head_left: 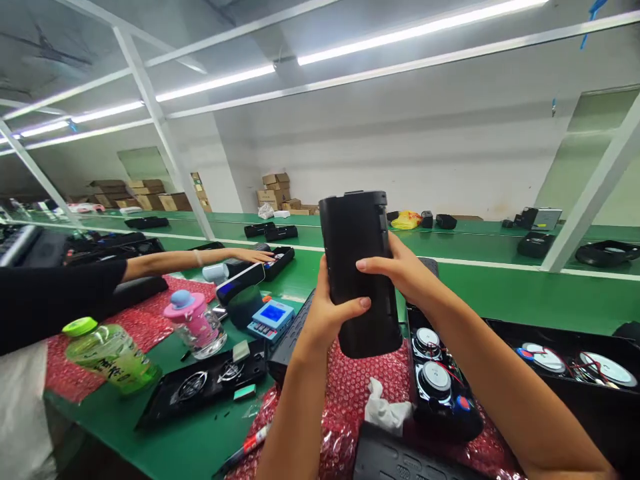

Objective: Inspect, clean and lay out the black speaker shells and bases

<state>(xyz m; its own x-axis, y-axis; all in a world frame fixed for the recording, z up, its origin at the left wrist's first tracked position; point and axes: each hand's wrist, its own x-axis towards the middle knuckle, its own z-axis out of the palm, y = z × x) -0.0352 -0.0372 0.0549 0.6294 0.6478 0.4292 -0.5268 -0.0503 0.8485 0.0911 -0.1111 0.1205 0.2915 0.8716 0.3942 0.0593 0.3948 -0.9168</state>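
Upright in front of me is a black speaker housing (357, 280), gripped from both sides. My left hand (327, 307) wraps its lower left side, the thumb lying across the front. On the right edge, my right hand (400, 267) closes round it with the thumb on the front face. Fingers behind the housing are hidden. Below it lies red bubble wrap (345, 380) with a crumpled white cloth (386, 407). Just right of that, an open black speaker body (435, 413) shows two round drivers and red wires. Another black casing (395, 460) lies at the bottom edge.
A co-worker's arm (170, 263) reaches in from the left toward a black case (279, 263). On the green bench are a green bottle (113, 357), a pink-lidded cup (195, 323), a blue meter (271, 319), a black panel (200, 390) and a marker (245, 450).
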